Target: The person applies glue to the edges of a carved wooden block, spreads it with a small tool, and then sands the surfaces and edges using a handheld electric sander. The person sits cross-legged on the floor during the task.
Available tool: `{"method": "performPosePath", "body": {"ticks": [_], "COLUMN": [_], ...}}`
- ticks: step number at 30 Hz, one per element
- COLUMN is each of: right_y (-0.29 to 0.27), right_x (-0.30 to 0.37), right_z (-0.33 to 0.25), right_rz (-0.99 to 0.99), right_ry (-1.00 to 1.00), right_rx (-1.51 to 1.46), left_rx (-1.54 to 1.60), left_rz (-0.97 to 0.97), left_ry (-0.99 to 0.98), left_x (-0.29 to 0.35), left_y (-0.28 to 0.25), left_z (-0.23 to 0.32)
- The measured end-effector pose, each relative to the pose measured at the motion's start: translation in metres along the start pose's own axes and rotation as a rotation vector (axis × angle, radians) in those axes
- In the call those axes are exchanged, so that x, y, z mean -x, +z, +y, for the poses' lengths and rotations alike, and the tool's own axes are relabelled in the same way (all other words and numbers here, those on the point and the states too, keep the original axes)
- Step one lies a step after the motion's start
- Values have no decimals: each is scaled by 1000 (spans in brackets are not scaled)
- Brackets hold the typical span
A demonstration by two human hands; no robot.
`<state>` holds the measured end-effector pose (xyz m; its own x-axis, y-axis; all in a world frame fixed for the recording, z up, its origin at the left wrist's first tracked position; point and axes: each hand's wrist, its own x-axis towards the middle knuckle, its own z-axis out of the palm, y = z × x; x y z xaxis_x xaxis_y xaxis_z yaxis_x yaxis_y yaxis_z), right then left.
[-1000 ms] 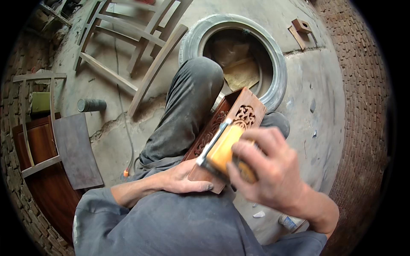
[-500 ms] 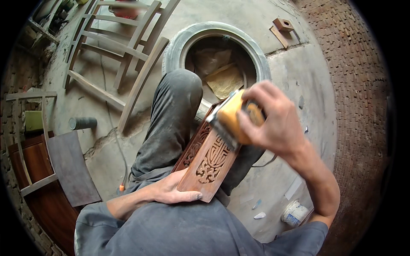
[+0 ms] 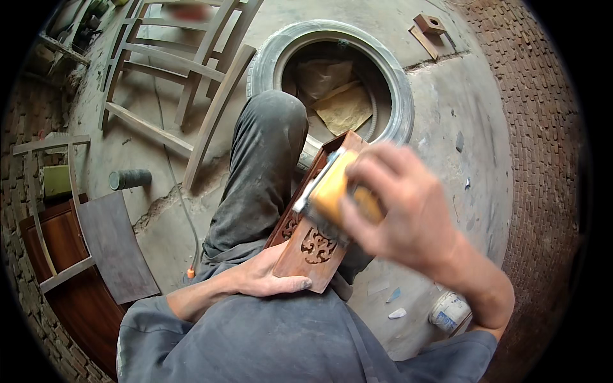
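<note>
Across my lap lies a long reddish-brown carved wooden box-like piece (image 3: pixel 305 260) with openwork scrolls on its upper face and on its left side. My left hand (image 3: pixel 271 273) grips its near end, thumb on top and fingers out of sight beneath. A yellow power sander (image 3: pixel 332 191) rests on the carved face around its middle, covering part of the pattern. My right hand (image 3: pixel 393 201), smeared by motion, is wrapped over the sander's body.
A tyre (image 3: pixel 403 96) with a yellow sheet (image 3: pixel 345 108) inside lies beyond my knees. Wooden chair frames (image 3: pixel 211 121) stand at the far left. Nearer left are a grey board (image 3: pixel 118 246), a brown panel (image 3: pixel 76 325) and a dark cylinder (image 3: pixel 129 179). A white bucket (image 3: pixel 450 311) sits at right.
My right hand has drawn the sander nearer along the carved face, uncovering the far end of the wood. My left hand keeps its hold. The whole view has shifted slightly.
</note>
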<state>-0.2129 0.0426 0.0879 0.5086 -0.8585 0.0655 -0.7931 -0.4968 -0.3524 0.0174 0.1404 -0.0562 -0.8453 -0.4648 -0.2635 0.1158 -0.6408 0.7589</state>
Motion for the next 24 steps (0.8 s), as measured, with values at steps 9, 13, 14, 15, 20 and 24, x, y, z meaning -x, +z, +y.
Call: {"method": "performPosePath", "body": {"ticks": [9, 13, 14, 15, 20, 24], "right_y": [2, -15, -16, -16, -4, 1], "right_x": [-9, -32, -33, -34, -15, 20], "right_z": [27, 88, 94, 98, 59, 7], "right_rz": [66, 100, 110, 119, 88, 8], "right_ry": [33, 166, 164, 163, 20, -83], "right_rx": [42, 101, 102, 104, 59, -11], "left_rx": [8, -13, -5, 4, 11, 49], "left_rz": [11, -14, -4, 4, 21, 25], "left_ry": [5, 7, -8, -22, -52, -67], "left_x": [6, 3, 4, 5, 4, 6], "left_y": [1, 3, 4, 4, 1, 0], "left_z": [-5, 3, 3, 2, 0, 3]}}
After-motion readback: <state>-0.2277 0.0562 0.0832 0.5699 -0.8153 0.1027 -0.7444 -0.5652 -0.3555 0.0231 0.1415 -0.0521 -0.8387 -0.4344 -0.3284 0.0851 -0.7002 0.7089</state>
